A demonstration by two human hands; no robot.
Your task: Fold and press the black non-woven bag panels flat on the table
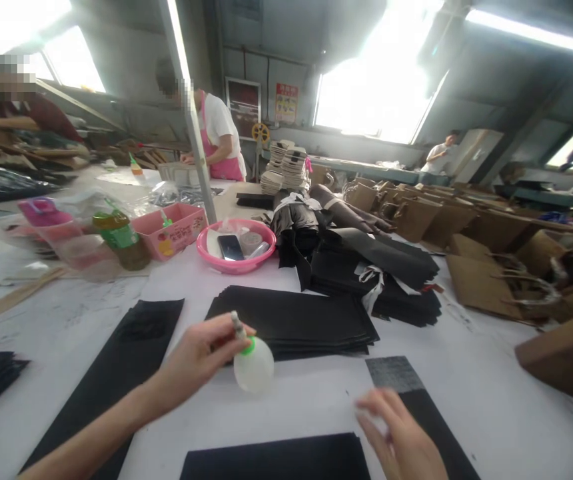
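My left hand (211,350) pinches the neck of a small round squeeze bottle (254,367) with a whitish body, a green collar and a pale nozzle pointing up. The bottle is tilted in front of a stack of black sheets (291,317). My right hand (399,433), blurred by motion, is at the lower right with thumb and fingers curled but apart; I make out nothing held. It is beside a long black strip (436,427) with a greyish end patch. Another black sheet (276,460) lies at the near edge between my hands.
A pink basin (236,267) holds a phone and small containers. Left of it are a pink box (171,230) and a green-labelled bottle (121,240). Black bundles (376,267) are piled behind; brown paper bags (486,273) crowd the right. A person in a pink apron (216,133) works across the table.
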